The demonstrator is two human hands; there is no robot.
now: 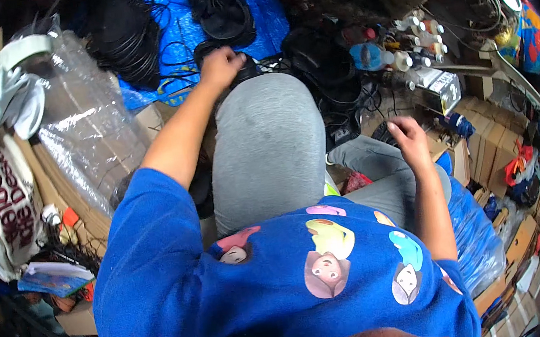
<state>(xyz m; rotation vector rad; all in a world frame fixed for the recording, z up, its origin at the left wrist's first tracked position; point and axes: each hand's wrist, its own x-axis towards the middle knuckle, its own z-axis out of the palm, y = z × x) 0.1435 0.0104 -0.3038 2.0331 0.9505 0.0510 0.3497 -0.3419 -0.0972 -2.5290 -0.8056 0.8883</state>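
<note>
My left hand (222,67) is closed, its fingers curled at a black shoe-like piece (206,48) just beyond my raised knee. My own knee and fingers partly hide that piece. My right hand (406,134) is held up over my right side, thumb and fingers bent together; whatever may be between them is too small to make out. Beyond the left hand, another black shoe-like piece (226,20) rests on a blue tarp (268,9). A pile of similar black pieces (129,41) with cords lies to its left. More black pieces (321,63) sit right of my knee.
Several small bottles (374,57) stand at the far right, near a black and white box (442,90). Clear plastic sheeting (87,116) and a white cloth bag (13,191) are on the left. Flattened cardboard (489,137) and blue plastic (474,232) lie along the right.
</note>
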